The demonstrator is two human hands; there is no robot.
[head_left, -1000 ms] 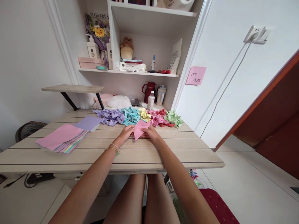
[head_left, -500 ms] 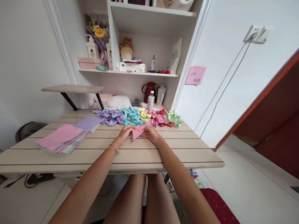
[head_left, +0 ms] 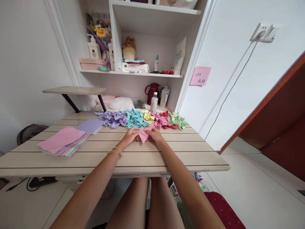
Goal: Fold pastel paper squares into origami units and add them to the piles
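Observation:
A small folded piece of pink paper [head_left: 143, 136] is held just above the tabletop, one corner pointing down toward me. My left hand [head_left: 131, 135] pinches its left edge, and my right hand [head_left: 154, 134] grips the right edge between thumb and fingers. Right behind the hands lie folded paper pieces in colour groups: purple [head_left: 113, 119], blue [head_left: 133, 118], yellow [head_left: 148, 117], pink and red [head_left: 162, 121], and green [head_left: 177, 120]. To the left sits a stack of square paper [head_left: 63, 140] with pink on top, beside purple sheets [head_left: 90, 126].
The slatted wooden table [head_left: 100, 162] ends close to my legs. A small raised shelf [head_left: 73, 90] stands at the back left. Behind the folded pieces are a clear bottle [head_left: 154, 102], a red jug [head_left: 152, 92] and a tumbler [head_left: 164, 96]. A pink note [head_left: 200, 76] is on the wall.
The pink paper has been turned in my hands, so its point now faces down near the middle instead of toward the lower left. Both hands stay at the same spot.

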